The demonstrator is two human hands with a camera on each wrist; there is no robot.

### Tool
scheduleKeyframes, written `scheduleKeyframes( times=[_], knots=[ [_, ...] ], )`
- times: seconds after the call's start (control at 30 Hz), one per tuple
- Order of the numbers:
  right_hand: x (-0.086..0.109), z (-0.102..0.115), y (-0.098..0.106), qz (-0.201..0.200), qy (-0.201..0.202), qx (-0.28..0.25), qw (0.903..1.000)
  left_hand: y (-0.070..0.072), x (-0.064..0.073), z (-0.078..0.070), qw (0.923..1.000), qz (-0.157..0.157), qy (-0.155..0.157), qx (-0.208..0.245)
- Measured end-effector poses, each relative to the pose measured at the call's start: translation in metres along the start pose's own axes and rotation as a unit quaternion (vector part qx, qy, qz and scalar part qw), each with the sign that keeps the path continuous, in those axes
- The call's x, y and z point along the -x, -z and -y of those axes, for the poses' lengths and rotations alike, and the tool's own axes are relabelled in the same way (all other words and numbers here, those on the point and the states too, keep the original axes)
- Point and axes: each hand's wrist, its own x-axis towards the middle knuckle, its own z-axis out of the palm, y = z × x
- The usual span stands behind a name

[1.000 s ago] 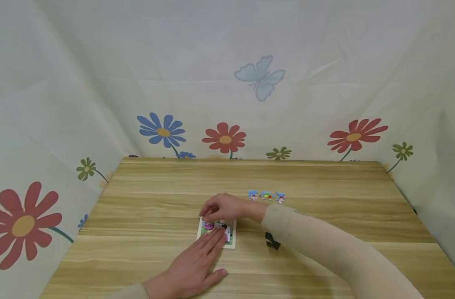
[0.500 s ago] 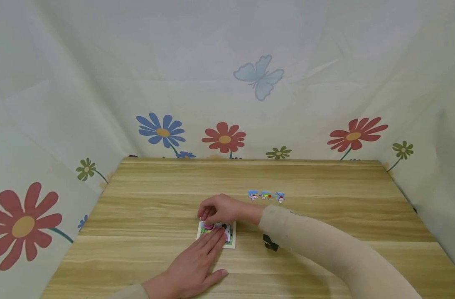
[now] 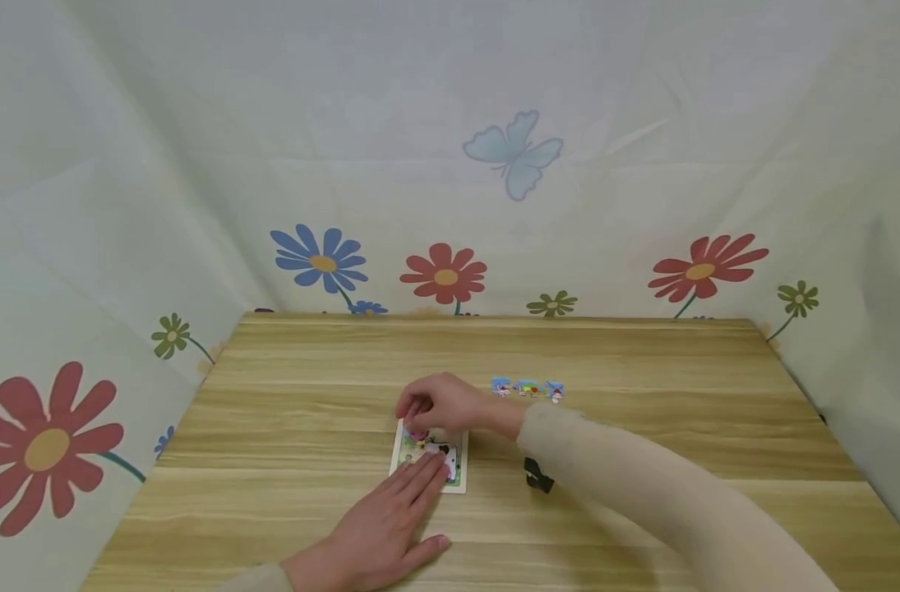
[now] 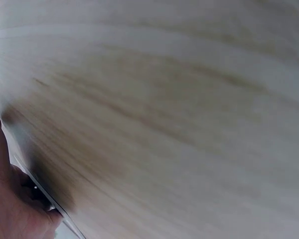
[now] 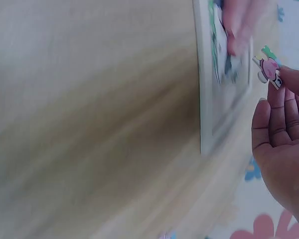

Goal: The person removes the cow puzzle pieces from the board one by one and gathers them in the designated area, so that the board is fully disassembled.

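Note:
A small jigsaw puzzle board with a pale rim lies on the table in the head view. My left hand rests on its near part, fingers straight, beside a black-and-white patch of the picture. Over the board's far left part, my right hand pinches a puzzle piece between thumb and fingers. That piece is pink with some green, and in the right wrist view it is held apart from the board. In the left wrist view, my left hand touches the board's edge.
Three loose puzzle pieces, a left one, a middle one and a right one, lie in a row beyond the right forearm. A black object shows beneath that sleeve. Flower-patterned cloth surrounds the wooden table.
My right hand has risen slightly away from the board with the pink piece, leaving a paler patch of board showing. My left hand stays in place.

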Motion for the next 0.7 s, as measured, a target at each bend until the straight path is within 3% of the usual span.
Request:
scheduleKeyframes(
  times=[0.23, 0.37, 0.5, 0.7],
  knots=[
    [0.015, -0.002, 0.031, -0.026, -0.007, 0.009, 0.9996, -0.001, 0.0, 0.001, 1.0, -0.004, -0.001, -0.004],
    [0.025, -0.008, 0.045, -0.045, -0.014, 0.042, 0.998, -0.001, 0.0, 0.001, 1.0, -0.002, 0.0, -0.002],
    [0.035, -0.016, 0.056, -0.056, -0.011, 0.07, 0.9959, -0.001, 0.0, 0.0, 0.9999, 0.006, 0.005, 0.007],
    [0.049, -0.025, 0.067, -0.064, -0.023, 0.073, 0.995, -0.001, 0.0, 0.0, 0.9999, 0.012, 0.007, 0.011]
  ],
)
